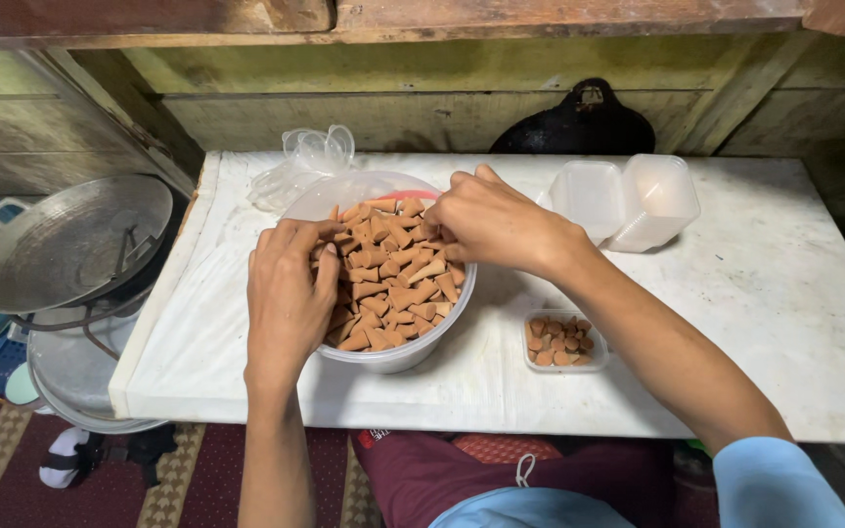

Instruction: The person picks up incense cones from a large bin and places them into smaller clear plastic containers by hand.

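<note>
Both hands' grips, left hand (290, 293) and right hand (486, 220), pinch brown cones (398, 279) inside the clear tub (393, 357), with a small clear tray (564, 342) just right of it and stacked clear lidded boxes (628, 200) behind on the white bench (784, 293).

Single view, worn on the head, looking steeply down and forward from close above; low white-topped wooden table (755, 293) filling mid-frame, its far edge toward the upper frame against a plank wall (422, 108); wearer's lap along the bottom edge; both forearms entering from below; no second view to overlap.
</note>
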